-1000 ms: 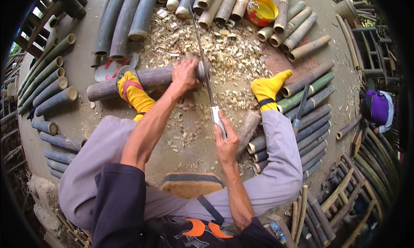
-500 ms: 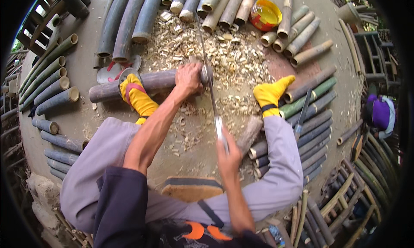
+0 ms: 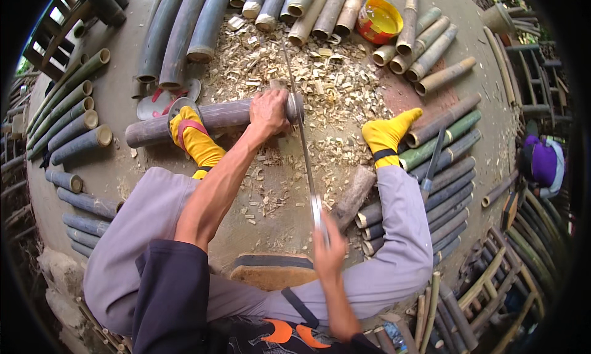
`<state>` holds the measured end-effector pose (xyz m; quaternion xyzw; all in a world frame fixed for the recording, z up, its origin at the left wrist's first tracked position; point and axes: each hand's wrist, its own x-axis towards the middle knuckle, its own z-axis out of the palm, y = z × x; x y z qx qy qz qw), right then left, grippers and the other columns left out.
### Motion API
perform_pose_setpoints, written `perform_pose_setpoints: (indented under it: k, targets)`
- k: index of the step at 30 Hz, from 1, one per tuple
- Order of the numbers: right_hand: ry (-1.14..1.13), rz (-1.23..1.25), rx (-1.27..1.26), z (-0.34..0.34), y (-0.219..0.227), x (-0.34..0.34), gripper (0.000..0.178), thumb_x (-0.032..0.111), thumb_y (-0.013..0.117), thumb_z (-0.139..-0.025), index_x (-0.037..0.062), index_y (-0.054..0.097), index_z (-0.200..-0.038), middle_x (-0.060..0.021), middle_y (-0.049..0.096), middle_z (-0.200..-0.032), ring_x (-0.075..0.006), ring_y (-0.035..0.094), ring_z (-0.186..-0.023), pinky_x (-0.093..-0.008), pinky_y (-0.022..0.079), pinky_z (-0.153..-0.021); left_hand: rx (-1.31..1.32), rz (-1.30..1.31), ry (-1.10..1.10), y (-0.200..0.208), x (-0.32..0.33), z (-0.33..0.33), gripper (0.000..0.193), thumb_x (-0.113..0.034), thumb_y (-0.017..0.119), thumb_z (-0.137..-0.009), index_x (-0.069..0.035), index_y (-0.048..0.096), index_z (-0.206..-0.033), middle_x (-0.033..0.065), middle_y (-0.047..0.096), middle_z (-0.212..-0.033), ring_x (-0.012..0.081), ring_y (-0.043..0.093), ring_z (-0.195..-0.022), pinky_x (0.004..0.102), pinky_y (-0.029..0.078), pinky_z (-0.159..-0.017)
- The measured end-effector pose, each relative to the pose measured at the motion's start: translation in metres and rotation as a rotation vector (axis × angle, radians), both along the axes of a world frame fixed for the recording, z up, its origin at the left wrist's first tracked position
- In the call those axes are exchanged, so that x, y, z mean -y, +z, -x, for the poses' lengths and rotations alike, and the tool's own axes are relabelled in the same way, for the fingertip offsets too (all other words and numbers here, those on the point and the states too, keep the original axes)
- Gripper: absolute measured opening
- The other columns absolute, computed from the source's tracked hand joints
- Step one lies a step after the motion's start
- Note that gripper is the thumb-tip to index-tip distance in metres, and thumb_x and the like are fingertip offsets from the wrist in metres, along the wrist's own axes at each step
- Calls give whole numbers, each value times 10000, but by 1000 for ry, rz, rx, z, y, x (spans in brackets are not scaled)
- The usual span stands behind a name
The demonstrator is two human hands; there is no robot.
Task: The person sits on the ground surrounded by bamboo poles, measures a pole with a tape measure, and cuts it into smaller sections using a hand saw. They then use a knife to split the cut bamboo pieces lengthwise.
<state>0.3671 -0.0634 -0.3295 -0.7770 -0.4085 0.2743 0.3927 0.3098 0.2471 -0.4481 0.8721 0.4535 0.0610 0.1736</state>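
Note:
A dark bamboo pole (image 3: pixel 225 118) lies crosswise on the ground, and my left foot in a yellow sock (image 3: pixel 197 146) and sandal presses on it. My left hand (image 3: pixel 269 110) is closed over the pole near its right end. Just right of those fingers, a long thin saw (image 3: pixel 307 154) crosses the bamboo, its blade pointing away from me. My right hand (image 3: pixel 330 250), slightly smeared by motion, is wrapped round the saw's handle. A short, rough piece of wood (image 3: pixel 354 197) lies right of the saw.
Pale wood chips (image 3: pixel 332 86) cover the ground ahead. Cut bamboo lengths (image 3: pixel 452 185) lie at the right, with a second blade (image 3: pixel 433 163) on them. More bamboo (image 3: pixel 77 139) is at the left. A red and yellow tub (image 3: pixel 380 22) stands at the back. Another person (image 3: pixel 545 161) is far right.
My right hand has drawn the saw back toward me. My left hand and the bamboo pole stay nearly in place.

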Motion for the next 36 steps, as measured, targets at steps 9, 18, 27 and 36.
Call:
perform_pose_setpoints:
  k: [9,18,27,36]
  targets:
    - [-95,-7,-178,-26,-9,-86,375,59,584,-911,-4,557,-1280,-222,668,-1084,-180,681,-829,-295,524,-696,22,13,-44,-1,14,-30,688,-205,864,-515,-87,557,-1119,95,629,-1073,262,589,-1061,398,432,-946]
    - [-144,172,-149,29,16,100,392,-23,555,-880,-63,546,-1270,-155,655,-1108,-152,624,-838,-265,504,-708,21,-39,-12,-5,5,-5,560,-185,810,-539,-72,578,-1037,104,637,-1025,267,602,-1029,388,445,-917]
    - [-17,4,-55,-8,-11,-75,364,39,565,-909,-20,566,-1269,-177,676,-1084,-198,672,-861,-295,515,-740,36,9,-16,-8,0,4,613,-219,838,-484,-86,573,-1020,101,642,-1008,281,605,-1020,407,431,-936]
    - [-47,156,-181,-9,-4,-24,374,13,533,-906,-44,554,-1275,-154,648,-1165,-175,627,-1006,-296,499,-856,-10,-56,11,-2,12,-6,612,-236,863,-520,-90,566,-1035,95,633,-1031,258,597,-1039,387,438,-927]
